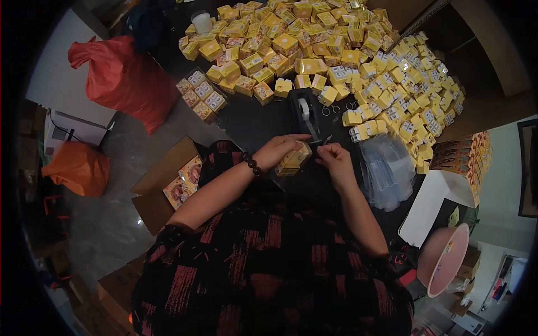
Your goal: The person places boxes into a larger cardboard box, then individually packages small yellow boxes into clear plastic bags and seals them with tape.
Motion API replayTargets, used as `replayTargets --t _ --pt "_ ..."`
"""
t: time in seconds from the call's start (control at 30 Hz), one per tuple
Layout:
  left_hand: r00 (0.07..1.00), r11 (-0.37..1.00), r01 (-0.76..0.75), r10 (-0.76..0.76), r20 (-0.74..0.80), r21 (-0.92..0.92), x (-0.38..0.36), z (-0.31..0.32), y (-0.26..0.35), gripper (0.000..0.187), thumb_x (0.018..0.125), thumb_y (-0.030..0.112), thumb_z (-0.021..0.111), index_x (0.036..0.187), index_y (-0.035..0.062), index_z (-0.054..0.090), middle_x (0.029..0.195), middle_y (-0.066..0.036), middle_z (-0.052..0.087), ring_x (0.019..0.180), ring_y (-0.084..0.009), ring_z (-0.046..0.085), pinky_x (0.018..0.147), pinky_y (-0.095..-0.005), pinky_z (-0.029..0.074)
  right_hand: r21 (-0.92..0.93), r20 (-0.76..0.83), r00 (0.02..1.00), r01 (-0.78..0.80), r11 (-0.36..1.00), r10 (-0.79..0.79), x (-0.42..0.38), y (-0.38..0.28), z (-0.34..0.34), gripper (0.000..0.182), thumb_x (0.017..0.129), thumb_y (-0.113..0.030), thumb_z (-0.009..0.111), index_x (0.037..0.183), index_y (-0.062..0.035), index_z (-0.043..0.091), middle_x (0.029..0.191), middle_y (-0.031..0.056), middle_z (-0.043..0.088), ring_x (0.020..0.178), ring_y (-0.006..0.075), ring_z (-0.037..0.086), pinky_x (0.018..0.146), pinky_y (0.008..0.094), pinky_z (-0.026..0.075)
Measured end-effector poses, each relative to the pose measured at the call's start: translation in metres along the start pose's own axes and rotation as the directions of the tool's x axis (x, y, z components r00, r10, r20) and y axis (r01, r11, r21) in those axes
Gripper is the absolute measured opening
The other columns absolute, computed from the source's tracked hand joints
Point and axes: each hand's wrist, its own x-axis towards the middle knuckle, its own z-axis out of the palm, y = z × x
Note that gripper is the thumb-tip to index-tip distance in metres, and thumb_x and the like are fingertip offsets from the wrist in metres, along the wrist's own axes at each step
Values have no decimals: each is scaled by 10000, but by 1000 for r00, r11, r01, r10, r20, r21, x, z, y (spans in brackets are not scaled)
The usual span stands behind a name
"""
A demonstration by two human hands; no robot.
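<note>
My left hand point(278, 151), with a dark bead bracelet at the wrist, holds a small yellow box point(293, 161) over the black table point(238, 120). To its right my right hand point(335, 158) has its fingers pinched together near the front of a black tape dispenser point(305, 112). What the pinch holds, if anything, is too small to make out. A roll of tape point(304, 109) sits in the dispenser. Several metal rings point(326, 111) lie right of the dispenser, by the heap of yellow boxes point(286, 43).
Clear plastic bags point(386, 173) lie right of my right hand. Small yellow pieces point(400, 95) are heaped behind them. A wrapped pack point(202, 95) sits at the table's left edge. An open carton point(148, 193), a red sack point(120, 78) and a pink basin point(444, 260) stand around.
</note>
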Motion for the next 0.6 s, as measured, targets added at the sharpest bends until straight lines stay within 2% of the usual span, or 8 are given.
replayTargets --t 0.13,0.2,0.23,0.3,0.33,0.4,0.53,0.6 --pt "993 995 -99 100 -62 13 -8 9 -6 414 898 169 522 1283 17 514 1078 -57 625 914 -103 599 808 -244 479 -3 -4 995 95 995 -95 10 25 -1 60 891 -44 586 872 -9 631 941 23 556 871 118 584 791 279 506" --pt "946 947 -257 288 -152 194 -13 11 -7 414 855 107 569 1260 33 522 1065 -72 618 932 -129 594 818 -259 475 124 -41 999 -6 992 11 -6 17 -1 72 892 -58 580 856 -16 627 942 14 561 877 111 581 783 269 500" --pt "945 947 -257 288 -157 192 -15 12 -5 414 855 107 569 1260 33 522 1065 -72 618 932 -129 594 818 -259 475 121 -38 999 -9 993 14 -17 5 4 72 892 -58 580 856 -16 627 942 14 561 877 111 581 783 269 500" --pt "843 761 -350 510 -171 546 -24 18 0 459 803 75 618 1249 36 516 1018 -87 606 929 -159 590 821 -279 473 381 148 986 -127 916 75 -40 -19 17 92 898 -88 582 840 -29 621 921 7 571 877 95 570 766 254 491" --pt "846 765 -344 504 -173 544 -29 22 1 459 803 75 618 1249 36 516 1018 -87 606 929 -159 590 821 -279 473 383 147 986 -133 914 82 -46 -24 23 92 898 -88 582 840 -29 621 921 7 571 877 95 570 766 254 491" --pt "859 749 -346 496 -131 566 -32 29 9 510 769 66 641 1257 33 497 987 -98 591 918 -179 588 820 -300 475 95 106 994 -31 995 21 -51 -33 34 97 900 -112 591 831 -49 621 847 -8 575 836 82 568 735 228 473" --pt "857 706 -363 510 -79 609 -38 36 12 487 818 105 568 1292 48 471 1016 -77 563 910 -140 558 815 -262 448 56 119 993 11 998 -18 -48 -20 34 98 899 -103 599 825 -40 612 756 -11 551 747 77 542 662 213 434" --pt "881 859 -377 448 -153 346 -35 37 7 442 825 126 598 1245 39 491 1005 -75 579 899 -158 590 810 -283 473 -267 112 940 342 901 -323 -49 -19 35 105 890 -90 617 812 -21 604 681 -10 500 669 78 493 597 219 384"
